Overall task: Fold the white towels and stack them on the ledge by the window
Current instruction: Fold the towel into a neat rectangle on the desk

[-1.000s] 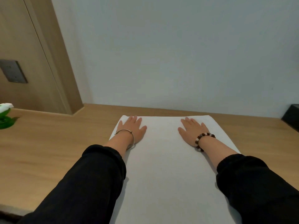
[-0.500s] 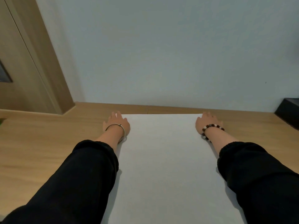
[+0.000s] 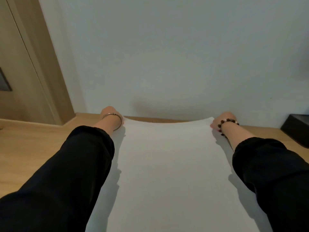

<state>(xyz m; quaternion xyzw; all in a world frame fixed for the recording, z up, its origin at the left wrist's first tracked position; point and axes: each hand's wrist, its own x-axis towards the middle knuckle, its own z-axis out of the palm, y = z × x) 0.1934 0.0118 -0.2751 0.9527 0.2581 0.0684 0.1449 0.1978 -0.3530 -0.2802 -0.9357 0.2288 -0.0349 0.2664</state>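
A white towel (image 3: 168,164) lies spread lengthwise on the wooden ledge (image 3: 33,148), running from the bottom of the view to the wall. My left hand (image 3: 110,113) grips the towel's far left corner and my right hand (image 3: 224,117) grips its far right corner. Both corners are raised off the wood, so the far edge sags in a curve between them. My fingers are mostly hidden behind my wrists and the cloth. Black sleeves cover both forearms.
A pale wall (image 3: 167,56) rises right behind the ledge. A wooden door frame (image 3: 41,64) stands at the left. A black box (image 3: 296,131) sits on the ledge at the far right.
My hands slid from flat on the towel's middle out to its far corners, took hold of them and lifted the far edge off the ledge.
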